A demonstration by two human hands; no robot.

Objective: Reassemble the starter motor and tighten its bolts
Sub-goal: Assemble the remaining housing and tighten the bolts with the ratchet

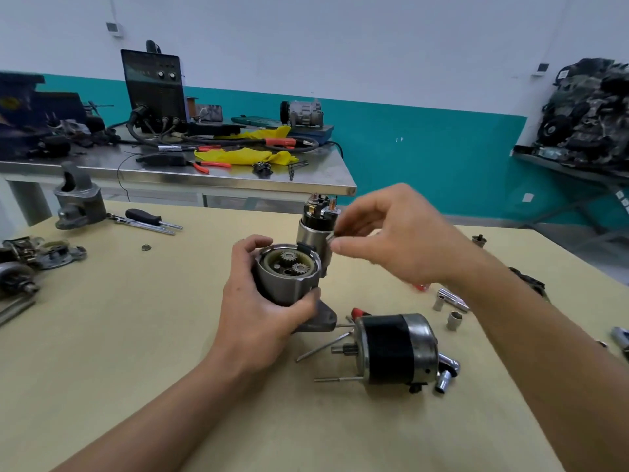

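Housing (289,281) upright mid-table (136,335), long axis vertical, open mouth up, flange down. Left hand (258,318) grips its grey wall, fingers and thumb curled round it. Inside: tan ring and two small steel gears (294,262). Solenoid (313,231) stands behind, parallel, copper terminals on top. Right hand (401,240) beside solenoid, thumb and forefinger nearly closed, possibly on a small metal piece; blurred, cannot tell. Motor body (394,349), black and silver, lies on its side just right; shaft and two long bolts (337,379) point left.
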